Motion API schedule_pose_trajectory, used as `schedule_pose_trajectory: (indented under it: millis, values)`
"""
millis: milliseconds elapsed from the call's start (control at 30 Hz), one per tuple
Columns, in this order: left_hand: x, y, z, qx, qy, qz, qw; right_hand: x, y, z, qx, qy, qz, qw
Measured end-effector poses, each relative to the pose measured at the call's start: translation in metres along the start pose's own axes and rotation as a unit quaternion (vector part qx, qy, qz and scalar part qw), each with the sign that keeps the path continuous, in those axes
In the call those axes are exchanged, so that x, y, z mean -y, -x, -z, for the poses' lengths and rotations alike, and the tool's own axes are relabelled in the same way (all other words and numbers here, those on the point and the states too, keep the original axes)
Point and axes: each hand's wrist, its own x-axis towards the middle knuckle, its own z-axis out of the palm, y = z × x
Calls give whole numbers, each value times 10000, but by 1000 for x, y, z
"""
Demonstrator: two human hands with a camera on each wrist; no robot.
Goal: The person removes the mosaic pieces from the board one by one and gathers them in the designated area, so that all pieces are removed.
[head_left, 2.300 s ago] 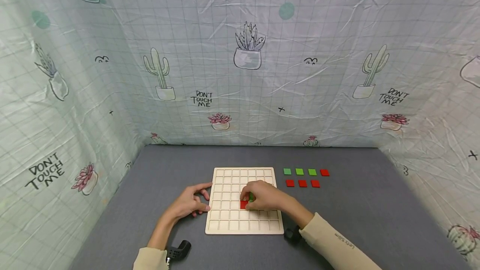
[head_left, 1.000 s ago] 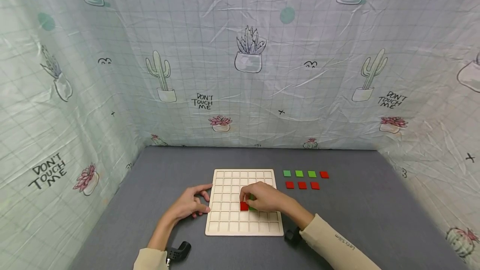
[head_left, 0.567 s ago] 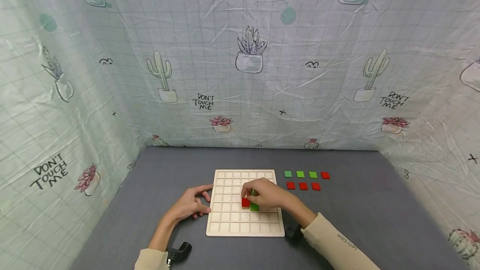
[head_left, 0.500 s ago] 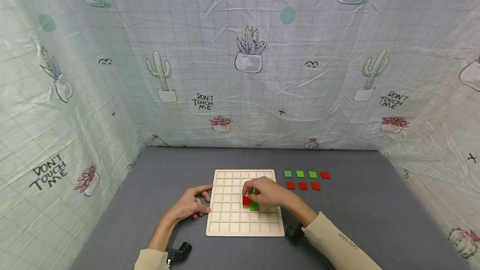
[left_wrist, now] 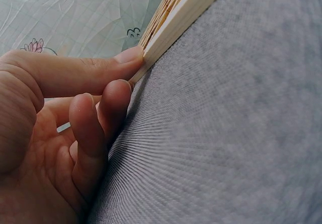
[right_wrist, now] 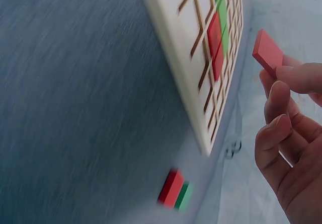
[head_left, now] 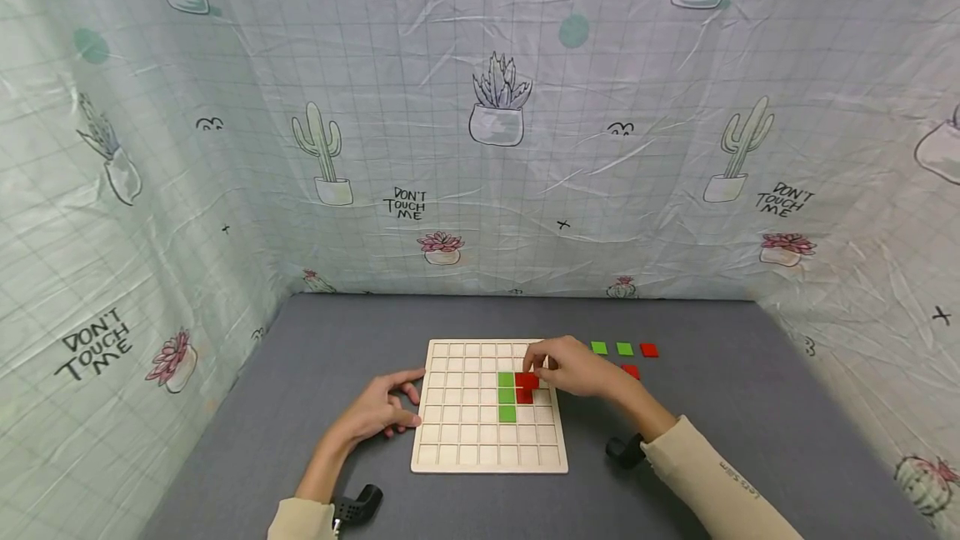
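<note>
A wooden grid board (head_left: 457,432) lies on the table. My left hand (head_left: 378,407) touches its left edge with thumb and index finger; in the left wrist view the thumb (left_wrist: 95,73) presses on the edge. Up at the board's right side, my right hand (head_left: 573,365) pinches a red square tile (right_wrist: 268,52) between thumb and fingers. The tile is tilted and held above the grid. Three green tiles (head_left: 507,414) fill a column of cells. Beside them on the right, two red tiles (head_left: 523,397) sit in cells, partly covered by the held tile.
Right of the board lie loose tiles, among them green ones (head_left: 625,349) and red ones (head_left: 649,350); my right hand hides some from the head view. The grey table (head_left: 345,323) ends at a cactus-printed curtain (head_left: 390,107).
My right hand has moved right and away from me, carrying the red tile from the left of the green column to its right, uncovering green and red tiles. My left hand stays put.
</note>
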Motion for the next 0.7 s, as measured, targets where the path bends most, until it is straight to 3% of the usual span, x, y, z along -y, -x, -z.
schedule_pose_trajectory:
  millis: [700]
  values:
    - [4,0,-1,57,37,-4,10000,-54,62,44,-479,448,-399,9970]
